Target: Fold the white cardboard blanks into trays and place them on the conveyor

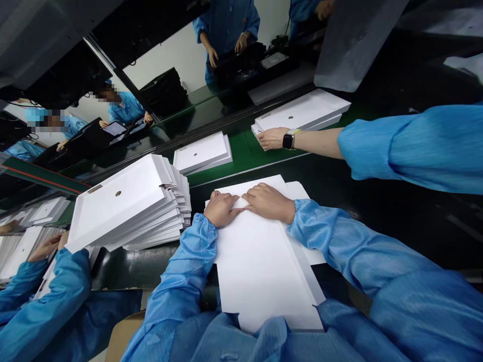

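Observation:
A white cardboard sheet lies in front of me, its near end reaching my body and a folded strip along its right side. At its far part, my left hand is closed on the edge, thumb pointing right. Beside it my right hand grips the same part, its fingers bent over the cardboard and its thumb close to the left one. The fingertips of both hands are partly hidden. More white cardboard shows beneath the sheet on the right.
A tall stack of white cardboard trays stands at left. On the green conveyor belt lie a pair of flat white boxes and another pair, touched by a co-worker's hand. Other co-workers sit or stand around.

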Motion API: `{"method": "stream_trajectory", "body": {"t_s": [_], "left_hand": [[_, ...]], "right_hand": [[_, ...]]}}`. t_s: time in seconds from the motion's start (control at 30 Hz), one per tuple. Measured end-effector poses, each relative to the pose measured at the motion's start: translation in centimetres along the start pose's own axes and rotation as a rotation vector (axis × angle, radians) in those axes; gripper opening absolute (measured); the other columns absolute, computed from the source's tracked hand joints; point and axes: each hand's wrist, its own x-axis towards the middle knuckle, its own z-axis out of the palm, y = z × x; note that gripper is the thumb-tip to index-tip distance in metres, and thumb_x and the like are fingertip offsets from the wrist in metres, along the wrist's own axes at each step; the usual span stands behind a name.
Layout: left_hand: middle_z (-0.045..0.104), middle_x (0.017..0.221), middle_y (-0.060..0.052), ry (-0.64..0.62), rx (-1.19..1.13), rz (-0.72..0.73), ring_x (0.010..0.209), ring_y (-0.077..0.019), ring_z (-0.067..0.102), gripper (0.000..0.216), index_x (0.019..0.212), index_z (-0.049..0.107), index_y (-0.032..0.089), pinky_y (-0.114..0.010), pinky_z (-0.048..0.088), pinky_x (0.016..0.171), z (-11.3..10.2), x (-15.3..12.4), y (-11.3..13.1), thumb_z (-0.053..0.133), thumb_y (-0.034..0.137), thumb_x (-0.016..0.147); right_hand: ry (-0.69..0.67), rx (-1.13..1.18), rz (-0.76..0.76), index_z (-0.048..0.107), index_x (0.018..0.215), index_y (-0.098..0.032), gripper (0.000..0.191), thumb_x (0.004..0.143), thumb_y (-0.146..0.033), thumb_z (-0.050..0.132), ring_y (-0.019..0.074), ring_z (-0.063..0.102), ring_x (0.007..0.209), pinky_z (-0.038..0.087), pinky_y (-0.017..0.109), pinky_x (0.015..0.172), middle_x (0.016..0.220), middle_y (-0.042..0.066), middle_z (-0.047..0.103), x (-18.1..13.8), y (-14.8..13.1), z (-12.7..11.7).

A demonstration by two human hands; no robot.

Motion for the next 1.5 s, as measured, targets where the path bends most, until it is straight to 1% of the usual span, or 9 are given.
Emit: {"method": "stream_trajectory", "body": {"t_s": [0.33,0.47,0.57,0.8,1.03,1.17,1.27,1.4,1.5], "left_hand": [[0.068,0.089,-0.006,0.017,-0.043,0.030,0.088,-0.0217,0.061,0.041,0.117,0.069,0.022,-0.041,0.031,0.089,0.5,0.0,-0.5,0.051,0.054,0.097],[0.065,0.108,-0.010,0.146,0.042,0.009,0.102,-0.0251,0.057,0.046,0.127,0.066,0.024,-0.043,0.032,0.091,0.6,-0.7,-0.4,0.051,0.056,0.097],[0.062,0.112,-0.012,0.165,0.085,-0.016,0.106,-0.0273,0.054,0.048,0.132,0.063,0.025,-0.044,0.033,0.092,0.9,-1.2,-0.2,0.050,0.055,0.098],[0.063,0.110,-0.012,0.118,0.097,0.000,0.102,-0.0259,0.054,0.045,0.130,0.065,0.025,-0.044,0.035,0.092,1.0,-1.4,0.0,0.041,0.051,0.102],[0.065,0.097,-0.012,0.126,0.123,0.068,0.093,-0.0245,0.057,0.044,0.120,0.068,0.020,-0.042,0.036,0.086,1.5,-1.5,0.2,0.036,0.045,0.104],[0.066,0.097,-0.012,0.150,0.122,0.085,0.092,-0.0240,0.058,0.041,0.118,0.069,0.020,-0.042,0.037,0.085,1.0,-1.8,0.3,0.036,0.041,0.105],[0.066,0.098,-0.012,0.146,0.105,0.060,0.091,-0.0239,0.058,0.039,0.116,0.069,0.020,-0.041,0.038,0.082,0.1,-1.6,0.6,0.037,0.040,0.104],[0.065,0.096,-0.012,0.152,0.098,0.061,0.090,-0.0236,0.059,0.037,0.113,0.071,0.019,-0.039,0.042,0.079,-0.8,-1.2,0.8,0.039,0.037,0.104],[0.066,0.096,-0.011,0.191,0.106,0.057,0.091,-0.0234,0.059,0.035,0.111,0.072,0.020,-0.038,0.043,0.077,-1.0,-1.1,0.6,0.042,0.036,0.103]], "right_hand": [[0.021,0.012,-0.033,0.066,0.120,-0.012,0.036,0.100,-0.038,0.052,0.0255,0.059,0.100,0.033,0.036,0.090,0.105,0.013,0.069,0.0,0.5,0.7],[0.077,-0.049,-0.007,0.063,0.127,-0.014,0.039,0.100,-0.039,0.051,0.0271,0.056,0.106,0.032,0.038,0.091,0.114,0.014,0.066,-0.5,0.3,0.1],[0.117,-0.109,-0.017,0.064,0.125,-0.014,0.036,0.100,-0.036,0.052,0.0292,0.052,0.112,0.032,0.040,0.092,0.120,0.016,0.063,-1.0,0.3,-0.4],[0.045,-0.211,-0.050,0.068,0.109,-0.011,0.028,0.099,-0.030,0.051,0.0278,0.053,0.099,0.033,0.039,0.084,0.102,0.015,0.066,-0.9,0.3,-0.5],[0.046,-0.262,-0.173,0.070,0.093,-0.010,0.030,0.098,-0.011,0.041,0.0240,0.055,0.090,0.032,0.038,0.081,0.092,0.012,0.067,-0.6,0.2,-0.3],[0.048,-0.271,-0.209,0.070,0.088,-0.011,0.031,0.099,-0.013,0.041,0.0233,0.056,0.088,0.033,0.038,0.079,0.089,0.012,0.067,-0.7,0.4,-1.3],[0.022,-0.251,-0.184,0.071,0.093,-0.012,0.030,0.100,-0.017,0.042,0.0235,0.058,0.089,0.034,0.037,0.079,0.091,0.013,0.068,-0.8,0.4,-2.5],[-0.038,-0.147,-0.076,0.073,0.103,-0.015,0.030,0.101,-0.033,0.049,0.0251,0.061,0.097,0.037,0.037,0.082,0.098,0.012,0.070,-0.8,1.1,-4.1],[-0.112,-0.028,0.033,0.072,0.112,-0.019,0.030,0.095,-0.041,0.060,0.0259,0.063,0.101,0.040,0.035,0.085,0.106,0.010,0.071,-1.1,2.5,-5.0]]}}
